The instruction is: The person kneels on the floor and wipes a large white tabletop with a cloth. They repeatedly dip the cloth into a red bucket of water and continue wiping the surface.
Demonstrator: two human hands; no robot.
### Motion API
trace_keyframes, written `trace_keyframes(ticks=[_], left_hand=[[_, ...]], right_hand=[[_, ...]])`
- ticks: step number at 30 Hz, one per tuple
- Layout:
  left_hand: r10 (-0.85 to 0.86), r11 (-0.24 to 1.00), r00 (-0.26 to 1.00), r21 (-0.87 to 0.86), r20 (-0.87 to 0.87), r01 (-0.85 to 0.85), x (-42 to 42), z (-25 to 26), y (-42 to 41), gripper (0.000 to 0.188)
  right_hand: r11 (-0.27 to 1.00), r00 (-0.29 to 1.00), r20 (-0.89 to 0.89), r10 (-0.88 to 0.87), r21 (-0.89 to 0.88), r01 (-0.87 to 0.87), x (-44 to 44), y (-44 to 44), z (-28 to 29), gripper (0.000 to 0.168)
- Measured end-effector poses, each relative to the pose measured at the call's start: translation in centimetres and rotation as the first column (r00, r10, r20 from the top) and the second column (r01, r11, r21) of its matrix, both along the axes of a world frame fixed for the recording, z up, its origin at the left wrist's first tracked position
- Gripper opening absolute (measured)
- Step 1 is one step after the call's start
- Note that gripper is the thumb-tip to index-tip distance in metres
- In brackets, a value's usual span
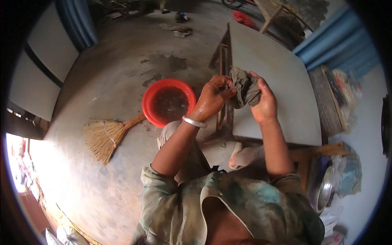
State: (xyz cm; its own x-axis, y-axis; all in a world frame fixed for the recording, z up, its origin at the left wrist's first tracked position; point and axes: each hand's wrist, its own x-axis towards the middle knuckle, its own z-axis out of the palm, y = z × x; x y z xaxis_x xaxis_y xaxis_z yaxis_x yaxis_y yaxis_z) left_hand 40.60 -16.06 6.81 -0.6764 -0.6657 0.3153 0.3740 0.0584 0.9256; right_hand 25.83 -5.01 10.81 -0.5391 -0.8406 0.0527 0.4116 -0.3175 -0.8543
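A wet-looking grey-brown cloth [243,87] is bunched up between my two hands, in the air by the left edge of a white-topped table [275,79]. My left hand [216,95], with a silver bangle on its wrist, pinches the cloth's near side between thumb and fingers. On the cloth's right side, my right hand [265,99] grips it with fingers behind and palm turned inward. Both hands look wet. Below and left of my left hand, a red plastic basin [147,107] of dark, murky water stands on the floor.
A straw broom [105,137] lies on the concrete floor [122,79], its handle end by the basin. Wet patches [168,62] darken the floor beyond. Farther off lie crumpled rags [180,31] and a red bag [243,19]. A metal bowl [324,190] and plastic bags sit at the right.
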Motion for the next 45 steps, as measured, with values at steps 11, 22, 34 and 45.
trace_keyframes(ticks=[11, 22, 34, 45], left_hand=[[-0.122, 0.972, 0.992, 0.204, 0.036, 0.113, -8.6, 1.8, 7.8, 0.017], [0.188, 0.961, 0.953, 0.155, 0.237, -0.228, -8.7, -1.6, 3.6, 0.036], [0.277, 0.899, 0.929, 0.275, 0.244, -0.34, -11.0, -12.0, 4.6, 0.021], [0.075, 0.8, 0.971, 0.568, 0.227, -0.195, -10.2, -11.9, 3.3, 0.029]], right_hand=[[0.753, 0.779, -0.511, -0.365, 0.33, 0.569, -10.3, 18.3, 1.6, 0.066], [0.342, 0.336, -0.941, 0.038, 0.328, 0.881, -22.8, 21.9, -3.1, 0.056], [0.596, -0.108, -0.945, 0.31, 0.105, 0.796, -7.9, 6.1, -10.8, 0.051], [0.257, -0.106, -0.901, 0.42, 0.006, 0.966, -28.4, 19.4, -12.7, 0.047]])
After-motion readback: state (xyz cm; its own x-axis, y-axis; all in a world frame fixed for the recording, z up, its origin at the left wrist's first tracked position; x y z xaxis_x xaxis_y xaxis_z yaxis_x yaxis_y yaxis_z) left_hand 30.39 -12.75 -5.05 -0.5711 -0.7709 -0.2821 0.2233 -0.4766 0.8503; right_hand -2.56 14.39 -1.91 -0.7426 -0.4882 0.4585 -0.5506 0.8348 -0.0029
